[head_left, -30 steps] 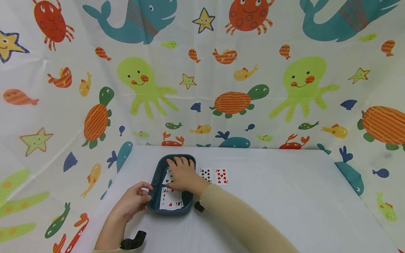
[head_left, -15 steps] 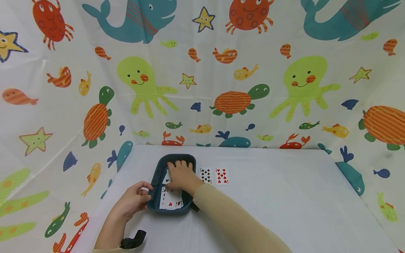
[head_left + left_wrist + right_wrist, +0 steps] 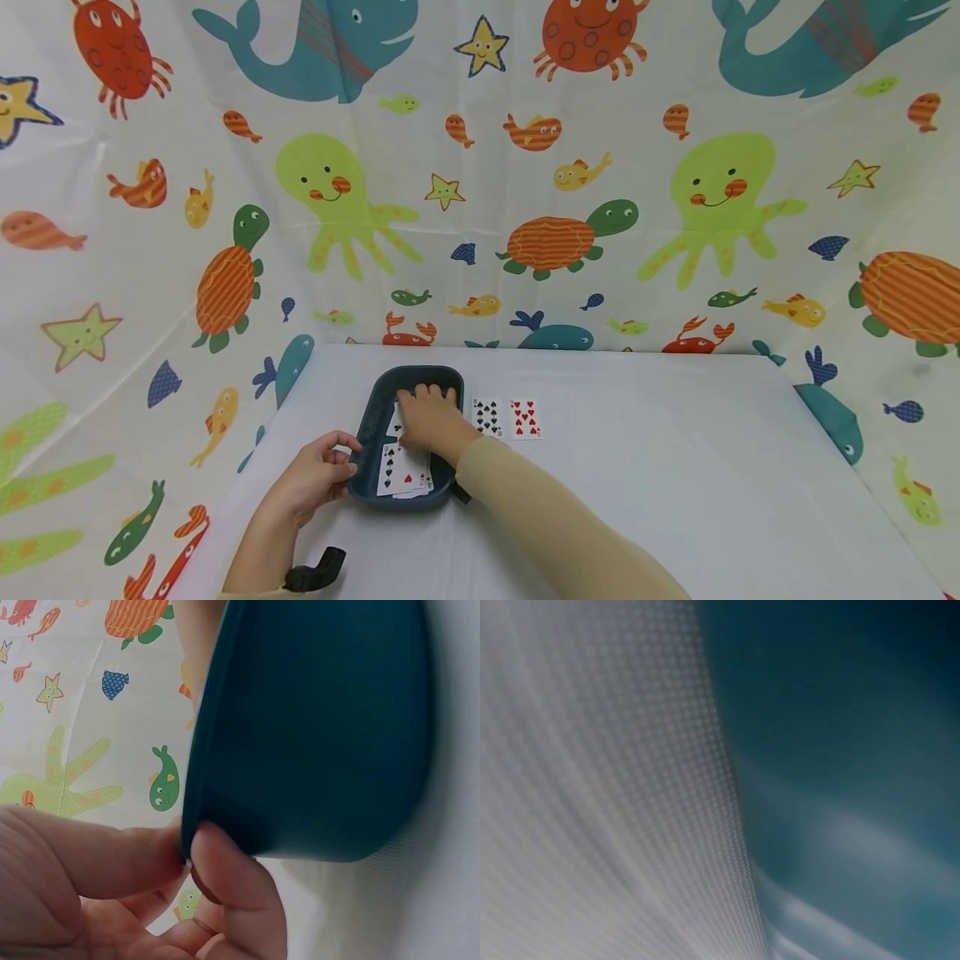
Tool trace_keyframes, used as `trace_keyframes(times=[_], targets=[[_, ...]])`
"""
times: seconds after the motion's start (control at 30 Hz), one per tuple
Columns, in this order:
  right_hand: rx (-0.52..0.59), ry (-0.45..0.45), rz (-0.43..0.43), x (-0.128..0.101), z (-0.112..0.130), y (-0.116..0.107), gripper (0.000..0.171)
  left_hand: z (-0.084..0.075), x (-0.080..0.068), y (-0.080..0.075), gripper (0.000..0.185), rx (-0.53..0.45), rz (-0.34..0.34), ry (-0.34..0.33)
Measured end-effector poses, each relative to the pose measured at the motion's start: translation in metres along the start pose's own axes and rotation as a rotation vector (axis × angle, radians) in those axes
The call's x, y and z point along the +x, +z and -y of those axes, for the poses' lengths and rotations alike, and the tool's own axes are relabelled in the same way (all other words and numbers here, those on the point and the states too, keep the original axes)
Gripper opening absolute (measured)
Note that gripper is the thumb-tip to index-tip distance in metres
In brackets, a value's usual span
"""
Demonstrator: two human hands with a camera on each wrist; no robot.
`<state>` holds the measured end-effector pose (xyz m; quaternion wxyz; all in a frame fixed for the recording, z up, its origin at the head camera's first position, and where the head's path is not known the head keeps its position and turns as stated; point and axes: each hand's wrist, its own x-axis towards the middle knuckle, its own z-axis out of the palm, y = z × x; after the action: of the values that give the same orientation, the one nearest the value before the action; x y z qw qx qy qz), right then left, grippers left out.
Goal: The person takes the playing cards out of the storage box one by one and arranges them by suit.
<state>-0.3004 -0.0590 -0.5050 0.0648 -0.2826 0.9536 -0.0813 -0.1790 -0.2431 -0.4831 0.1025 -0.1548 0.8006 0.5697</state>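
A dark blue tray (image 3: pixel 366 487) stands on the white table with playing cards inside. My left hand (image 3: pixel 313 477) pinches its left rim; in the left wrist view the thumb and a finger (image 3: pixel 236 889) grip the edge. My right hand (image 3: pixel 433 421) reaches into the tray over the cards, fingers spread, thumb at the near pile. What lies under its palm is hidden. The near pile (image 3: pixel 401 475) shows spade and heart pips; a club card (image 3: pixel 394 423) peeks out left of the right hand. The right wrist view shows only the tray's blurred wall (image 3: pixel 840 750) and white cloth.
Right of the tray, a spade card (image 3: pixel 487 415) and a heart card (image 3: pixel 527 419) lie face up side by side. The white table (image 3: pixel 660 467) extends to the right. Behind it hangs a curtain (image 3: pixel 465 225) printed with sea animals.
My right hand has drawn slightly lower inside the tray. The top card of the near pile has shifted a little and shows more of its spades. The left hand has stayed put.
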Motion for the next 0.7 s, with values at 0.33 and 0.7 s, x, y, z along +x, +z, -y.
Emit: trace_keyframes(times=[0.33,0.7], targets=[[0.056,0.017,-0.005,0.0013,0.0003,-0.0024,0.078,0.0007,0.0008,-0.0001,0.029,-0.006,0.005,0.005],[0.043,0.075,-0.015,0.0069,0.0074,0.006,0.084,0.0013,0.0006,-0.0008,0.029,-0.002,0.001,0.006]])
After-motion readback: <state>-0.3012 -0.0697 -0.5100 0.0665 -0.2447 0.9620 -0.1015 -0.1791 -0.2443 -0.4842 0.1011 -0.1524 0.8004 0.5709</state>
